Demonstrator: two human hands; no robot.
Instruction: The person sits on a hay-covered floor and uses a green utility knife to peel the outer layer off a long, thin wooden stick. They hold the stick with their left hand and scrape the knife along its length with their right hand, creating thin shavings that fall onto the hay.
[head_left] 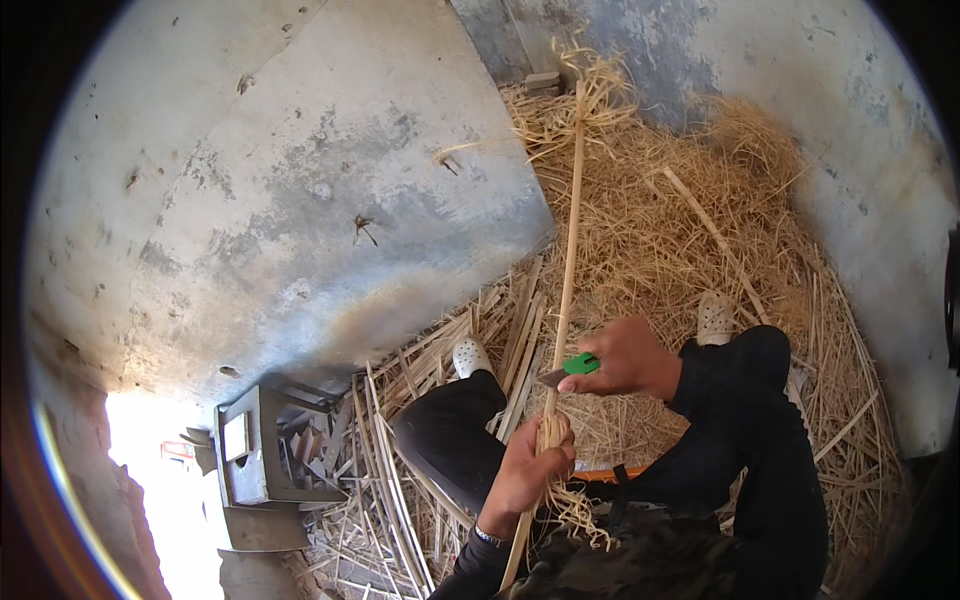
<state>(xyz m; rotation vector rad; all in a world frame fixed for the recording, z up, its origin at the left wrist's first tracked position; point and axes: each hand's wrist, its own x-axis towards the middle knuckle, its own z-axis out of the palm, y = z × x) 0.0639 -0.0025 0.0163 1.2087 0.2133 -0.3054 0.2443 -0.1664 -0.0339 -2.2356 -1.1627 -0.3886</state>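
Observation:
A long pale wooden strip, like split bamboo (pixel 569 250), runs from my lap up toward the far wall, with curly shavings (pixel 600 95) bunched at its far end. My left hand (pixel 530 465) is closed around its lower part, together with thin peeled shavings. Just above, my right hand (pixel 630 360) grips a knife with a green handle (pixel 581 364). The knife's dark blade (pixel 552 378) lies against or across the strip; exact contact is hard to tell. More curled shavings (pixel 580 515) hang below my left hand.
A large heap of straw-like shavings (pixel 690 230) fills the corner between weathered walls (pixel 330 180). Loose strips (pixel 390 480) lie on the floor at left, near a worn wooden stool-like frame (pixel 255 445). My feet in light clogs (pixel 470 357) rest among the strips.

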